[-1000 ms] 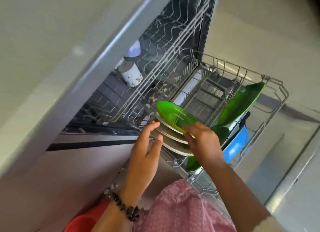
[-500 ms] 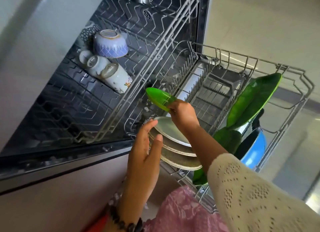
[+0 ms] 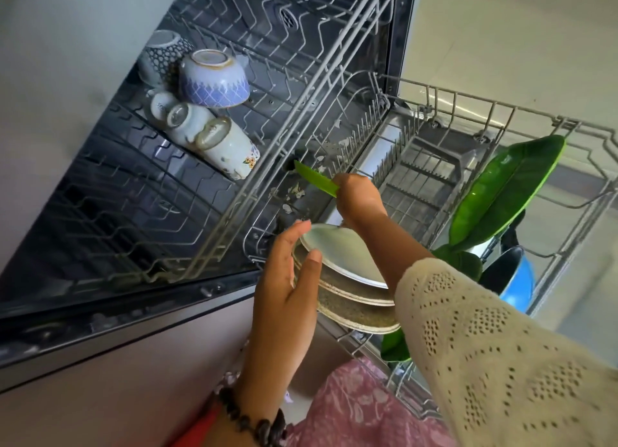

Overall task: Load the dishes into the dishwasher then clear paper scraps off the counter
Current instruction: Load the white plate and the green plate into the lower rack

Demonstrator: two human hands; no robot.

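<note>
My right hand (image 3: 359, 199) grips a small green plate (image 3: 316, 178) by its rim, holding it edge-on among the tines at the left end of the pulled-out lower rack (image 3: 501, 119). My left hand (image 3: 287, 279) cups a stack of three pale plates (image 3: 347, 279) from the left, thumb on the top rim. A large green leaf-shaped plate (image 3: 505, 192) leans at the rack's right side, beside a blue pot (image 3: 518, 279).
The upper rack (image 3: 234, 165) holds an upturned blue-patterned bowl (image 3: 214, 78), a dark patterned cup (image 3: 164, 53) and several white cups (image 3: 227, 147). Small pale scraps (image 3: 294, 192) cling to the rack wires. A pale floor lies beyond the rack.
My right hand lifted the green plate off the stack and carried it forward, tilting it on edge into the rack's tines. My left hand stayed against the stack.
</note>
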